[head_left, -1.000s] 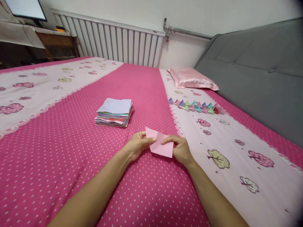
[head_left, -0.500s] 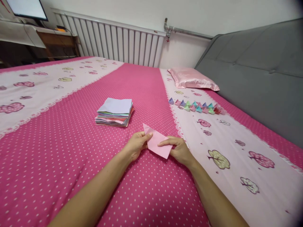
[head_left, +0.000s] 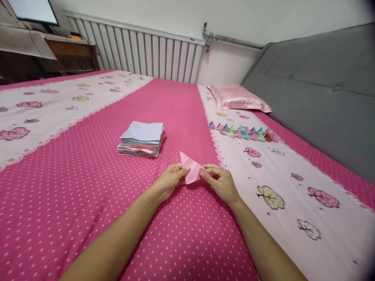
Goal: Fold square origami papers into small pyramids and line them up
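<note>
A small pink paper (head_left: 190, 170), folded into a narrow pointed shape, is pinched between both hands just above the pink dotted bedspread (head_left: 88, 187). My left hand (head_left: 170, 180) grips its left edge with thumb and fingers. My right hand (head_left: 221, 182) pinches its right side. A stack of coloured paper squares (head_left: 142, 139) with a pale lilac sheet on top lies a little beyond my left hand. A row of small folded paper shapes (head_left: 243, 132) in several colours lies farther off to the right.
A pink satin pillow (head_left: 237, 97) rests by the grey padded headboard (head_left: 316, 89) on the right. A white radiator (head_left: 140, 50) runs along the far wall, with a desk and screen (head_left: 32, 11) at the far left.
The pink paper went from a flat wide piece to a smaller, folded pointed shape. My right hand moved slightly up and left with it, while my left hand stayed nearly in place.
</note>
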Available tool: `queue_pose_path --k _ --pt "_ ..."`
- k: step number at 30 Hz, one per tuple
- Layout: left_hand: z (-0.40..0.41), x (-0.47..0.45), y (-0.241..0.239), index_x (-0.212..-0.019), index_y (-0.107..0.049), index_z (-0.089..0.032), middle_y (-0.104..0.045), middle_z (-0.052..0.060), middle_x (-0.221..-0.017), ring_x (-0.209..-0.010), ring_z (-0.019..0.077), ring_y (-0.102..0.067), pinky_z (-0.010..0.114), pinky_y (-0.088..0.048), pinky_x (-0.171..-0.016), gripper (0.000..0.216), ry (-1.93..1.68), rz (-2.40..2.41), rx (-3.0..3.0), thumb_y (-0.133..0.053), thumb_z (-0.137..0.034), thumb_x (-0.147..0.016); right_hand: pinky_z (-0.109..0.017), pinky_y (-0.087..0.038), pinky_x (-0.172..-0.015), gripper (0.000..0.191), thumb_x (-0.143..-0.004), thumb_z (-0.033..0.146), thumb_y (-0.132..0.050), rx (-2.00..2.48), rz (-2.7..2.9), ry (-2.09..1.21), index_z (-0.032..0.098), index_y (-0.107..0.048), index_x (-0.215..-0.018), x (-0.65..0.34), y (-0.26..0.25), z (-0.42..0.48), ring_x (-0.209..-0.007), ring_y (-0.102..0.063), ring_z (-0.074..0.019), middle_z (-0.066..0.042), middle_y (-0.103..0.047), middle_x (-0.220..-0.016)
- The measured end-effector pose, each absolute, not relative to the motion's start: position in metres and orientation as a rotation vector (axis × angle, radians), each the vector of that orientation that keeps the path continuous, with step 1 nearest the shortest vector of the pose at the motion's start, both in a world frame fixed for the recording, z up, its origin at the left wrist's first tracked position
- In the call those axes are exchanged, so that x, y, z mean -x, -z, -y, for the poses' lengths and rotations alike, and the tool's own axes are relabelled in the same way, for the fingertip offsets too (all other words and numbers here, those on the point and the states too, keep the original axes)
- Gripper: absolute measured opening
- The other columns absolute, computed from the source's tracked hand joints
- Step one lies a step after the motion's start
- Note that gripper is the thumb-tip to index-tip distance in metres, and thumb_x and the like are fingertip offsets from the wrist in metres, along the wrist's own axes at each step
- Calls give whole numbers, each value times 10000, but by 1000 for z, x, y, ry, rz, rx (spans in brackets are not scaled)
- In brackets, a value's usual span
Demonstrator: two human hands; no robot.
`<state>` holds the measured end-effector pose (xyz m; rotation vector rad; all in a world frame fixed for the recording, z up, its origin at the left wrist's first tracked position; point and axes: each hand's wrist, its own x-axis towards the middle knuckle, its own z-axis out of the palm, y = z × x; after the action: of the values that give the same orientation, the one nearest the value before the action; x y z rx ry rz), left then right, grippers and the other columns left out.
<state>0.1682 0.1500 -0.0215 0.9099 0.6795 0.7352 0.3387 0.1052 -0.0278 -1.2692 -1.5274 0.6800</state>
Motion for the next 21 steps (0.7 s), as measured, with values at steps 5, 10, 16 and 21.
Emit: queue_pose_path --k 5,10,16,21 --pt "-148 -168 18 -907 -640 -93 -686 100 -858 -727 142 -627 263 -464 -748 321 -734 -578 -921 -715 -278 -655 -257 -435 -584 243 -725 394 -613 1404 1373 -621 155 -648 -705 -332 28 -102 -588 -552 -147 -9 -624 -632" --pt "-146 -168 19 -964 -618 -100 -677 114 -938 -809 164 -634 278 -463 -793 461 -719 -569 -1022 -783 -145 -536 -239 -399 -552 249 -730 390 -602 1461 1339 -539 150 -604 -661 -328 27 -99 -558 -499 -127 9 -573 -591" --pt "-147 -172 24 -947 -618 -85 -690 100 -843 -673 120 -629 214 -478 -660 441 -772 -658 -983 -779 -177 -547 -237 -404 -563 207 -737 355 -602 1405 1326 -585 155 -586 -683 -324 29 -98 -575 -502 -124 9 -567 -621" --pt "-147 -170 23 -891 -637 -82 -688 87 -802 -644 105 -617 178 -470 -591 379 -794 -728 -944 -774 -187 -554 -217 -379 -520 193 -731 327 -615 1347 1293 -639 168 -531 -663 -323 32 -99 -538 -462 -98 32 -508 -602"
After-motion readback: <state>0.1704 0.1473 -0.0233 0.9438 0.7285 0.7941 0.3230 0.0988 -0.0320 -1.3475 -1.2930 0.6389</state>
